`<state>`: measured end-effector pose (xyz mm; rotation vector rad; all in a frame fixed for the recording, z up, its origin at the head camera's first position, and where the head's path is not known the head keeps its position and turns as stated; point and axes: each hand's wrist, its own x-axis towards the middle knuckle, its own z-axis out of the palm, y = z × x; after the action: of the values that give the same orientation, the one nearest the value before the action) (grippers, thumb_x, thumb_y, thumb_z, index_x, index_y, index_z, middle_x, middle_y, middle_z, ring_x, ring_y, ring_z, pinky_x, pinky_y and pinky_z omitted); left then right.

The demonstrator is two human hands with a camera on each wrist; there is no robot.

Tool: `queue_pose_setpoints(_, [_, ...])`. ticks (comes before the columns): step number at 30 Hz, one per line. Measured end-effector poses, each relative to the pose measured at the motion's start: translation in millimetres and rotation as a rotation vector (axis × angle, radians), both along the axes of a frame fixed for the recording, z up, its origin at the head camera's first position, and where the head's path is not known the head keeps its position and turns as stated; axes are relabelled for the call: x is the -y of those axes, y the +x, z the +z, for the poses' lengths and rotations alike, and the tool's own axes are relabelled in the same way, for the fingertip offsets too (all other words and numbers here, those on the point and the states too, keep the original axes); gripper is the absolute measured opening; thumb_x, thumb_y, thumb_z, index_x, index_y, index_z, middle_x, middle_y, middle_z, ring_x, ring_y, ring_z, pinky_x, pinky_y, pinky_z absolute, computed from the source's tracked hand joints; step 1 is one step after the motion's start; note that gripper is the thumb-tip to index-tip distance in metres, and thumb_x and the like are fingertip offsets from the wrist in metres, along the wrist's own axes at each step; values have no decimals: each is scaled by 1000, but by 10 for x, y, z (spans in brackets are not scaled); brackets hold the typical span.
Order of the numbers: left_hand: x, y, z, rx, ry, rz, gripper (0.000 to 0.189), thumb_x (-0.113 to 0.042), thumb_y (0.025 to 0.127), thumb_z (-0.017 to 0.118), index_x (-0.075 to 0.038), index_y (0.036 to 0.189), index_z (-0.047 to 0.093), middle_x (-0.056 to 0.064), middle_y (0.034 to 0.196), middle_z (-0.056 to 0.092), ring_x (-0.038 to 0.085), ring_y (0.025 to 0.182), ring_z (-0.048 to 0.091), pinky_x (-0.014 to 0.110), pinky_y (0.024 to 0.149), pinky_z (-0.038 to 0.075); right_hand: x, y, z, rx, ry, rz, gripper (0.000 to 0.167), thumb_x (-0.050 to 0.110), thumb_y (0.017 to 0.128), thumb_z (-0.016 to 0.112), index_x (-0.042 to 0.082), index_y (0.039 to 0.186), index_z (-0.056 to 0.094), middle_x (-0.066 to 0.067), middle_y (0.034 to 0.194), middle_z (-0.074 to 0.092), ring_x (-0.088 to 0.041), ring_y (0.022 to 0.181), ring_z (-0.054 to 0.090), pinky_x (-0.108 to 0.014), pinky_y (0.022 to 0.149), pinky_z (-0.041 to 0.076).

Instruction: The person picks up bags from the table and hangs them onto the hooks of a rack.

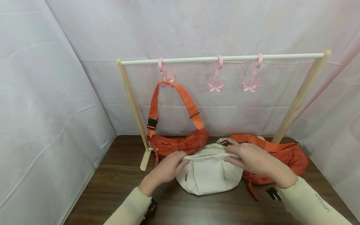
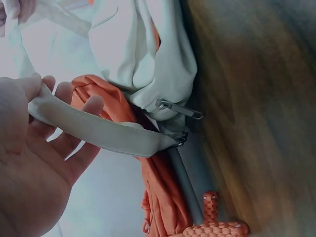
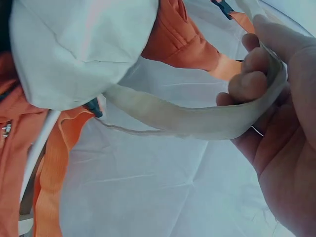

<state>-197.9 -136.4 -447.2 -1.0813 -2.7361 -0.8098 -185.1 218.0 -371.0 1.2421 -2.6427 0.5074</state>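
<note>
An off-white sling bag (image 1: 211, 176) is in front of me, low over the table, with its strap (image 3: 173, 121) pulled up between my hands. My left hand (image 1: 168, 165) pinches one end of that strap between thumb and forefinger; in the left wrist view the other fingers are spread loosely beneath it. On the other side my right hand (image 1: 250, 157) has its fingers curled round the strap. Close behind the bag, an orange bag (image 1: 181, 143) hangs by its strap from the left pink hook (image 1: 166, 75). A second orange bag (image 1: 292, 157) lies on the table beyond my right hand.
A white rail (image 1: 191, 60) on wooden posts spans the back of the table (image 1: 112, 187). Two more pink hooks, a middle one (image 1: 216, 79) and a right one (image 1: 252, 82), hang from it with nothing on them. Pale curtains (image 1: 50, 109) surround the table.
</note>
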Motion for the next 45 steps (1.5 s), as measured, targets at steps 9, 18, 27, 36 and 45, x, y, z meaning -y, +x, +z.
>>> queue_pose_setpoints(9, [-51, -97, 95, -7, 127, 68, 17, -27, 111, 60, -18, 97, 62, -8, 81, 51, 12, 73, 49, 31, 65, 44, 96, -141, 200, -67, -48, -32, 11, 29, 105, 71, 27, 96, 65, 22, 73, 49, 5, 60, 46, -24, 58, 44])
queue_pose_setpoints(18, [-132, -175, 248, 27, 213, 96, 13, -24, 114, 55, -13, 111, 62, -4, 77, 51, 11, 62, 47, 30, 58, 43, 229, -297, 416, -136, -100, -23, 12, 21, 103, 74, 22, 95, 65, 20, 71, 51, 4, 57, 46, -27, 57, 45])
queue_pose_setpoints(27, [-204, -250, 440, 50, 338, 79, 13, -14, 115, 49, -12, 122, 59, 4, 82, 59, 12, 52, 45, 29, 49, 42, 339, -427, 587, -214, -152, 4, 8, 14, 101, 75, 18, 99, 68, 13, 72, 59, 5, 53, 49, -28, 55, 47])
queue_pose_setpoints(36, [-297, -293, 671, 64, 421, 62, 29, -10, 113, 42, -9, 138, 56, 2, 78, 56, 12, 52, 43, 31, 53, 42, 417, -481, 723, -225, -154, -63, 7, 22, 104, 72, 16, 102, 70, 11, 72, 60, -3, 51, 45, -31, 53, 44])
queue_pose_setpoints(45, [-413, -337, 970, 164, 485, -14, 43, -18, 107, 58, -15, 150, 51, 8, 114, 69, 16, 78, 59, 35, 68, 50, 488, -517, 861, -259, -164, -90, 11, 22, 103, 74, 15, 97, 69, 7, 72, 62, -9, 54, 45, -32, 54, 43])
